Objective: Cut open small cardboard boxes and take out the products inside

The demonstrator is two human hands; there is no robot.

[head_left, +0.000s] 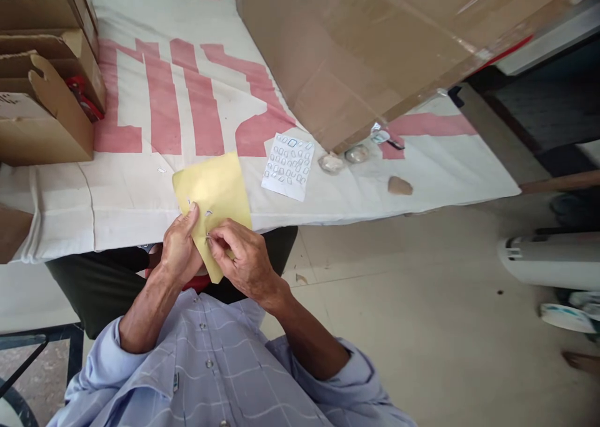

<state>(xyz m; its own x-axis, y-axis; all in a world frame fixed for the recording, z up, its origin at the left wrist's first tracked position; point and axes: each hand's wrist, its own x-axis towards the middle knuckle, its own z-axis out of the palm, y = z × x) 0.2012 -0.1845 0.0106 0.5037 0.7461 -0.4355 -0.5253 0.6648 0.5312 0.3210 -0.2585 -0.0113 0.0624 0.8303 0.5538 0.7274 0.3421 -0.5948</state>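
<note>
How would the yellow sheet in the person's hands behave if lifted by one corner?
The yellow sheet looks thin and light, so probably floppy; it partly overhangs the table edge, held by the left hand and right hand. The small pieces on it might slide off if tilted.

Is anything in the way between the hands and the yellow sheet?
Nothing visible. The left hand grips the yellow sheet by its left edge and the right hand pinches at its lower part, both touching it.
</note>
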